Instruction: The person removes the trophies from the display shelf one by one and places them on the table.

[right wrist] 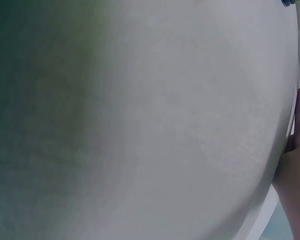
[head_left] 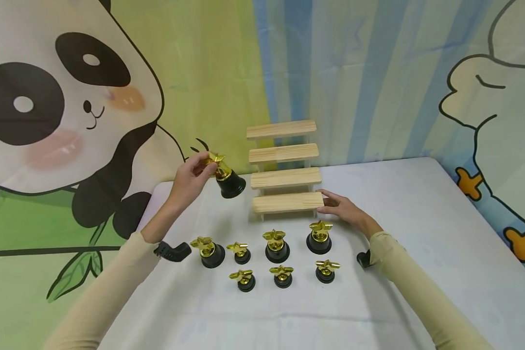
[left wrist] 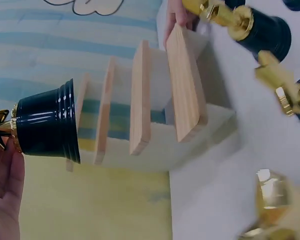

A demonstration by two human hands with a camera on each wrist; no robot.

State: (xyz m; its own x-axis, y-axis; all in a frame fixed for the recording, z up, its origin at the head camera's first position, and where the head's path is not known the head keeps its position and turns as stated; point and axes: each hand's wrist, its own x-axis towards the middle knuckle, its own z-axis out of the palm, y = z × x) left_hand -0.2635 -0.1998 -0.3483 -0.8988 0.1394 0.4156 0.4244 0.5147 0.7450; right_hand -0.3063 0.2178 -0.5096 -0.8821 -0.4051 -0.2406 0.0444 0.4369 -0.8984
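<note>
My left hand [head_left: 189,181] holds a star trophy [head_left: 230,185] by its gold top, raised left of a tiered wooden display stand [head_left: 287,202]. In the left wrist view, the trophy's black base [left wrist: 47,122] points towards the steps, and the fingers [left wrist: 9,172] are at the gold part. My right hand [head_left: 344,210] grips the right end of the lowest step, thumb in front and fingers behind. The right wrist view shows only part of that hand [right wrist: 297,160] at its edge. In front of the stand is a large trophy [head_left: 277,248] among several others.
Smaller star trophies [head_left: 283,277] stand in a nearer row on the white tablecloth [head_left: 192,311]. Behind the table hangs a printed cloth backdrop [head_left: 218,73] with a panda on the left. The stand's upper steps [head_left: 281,129] rise close to it.
</note>
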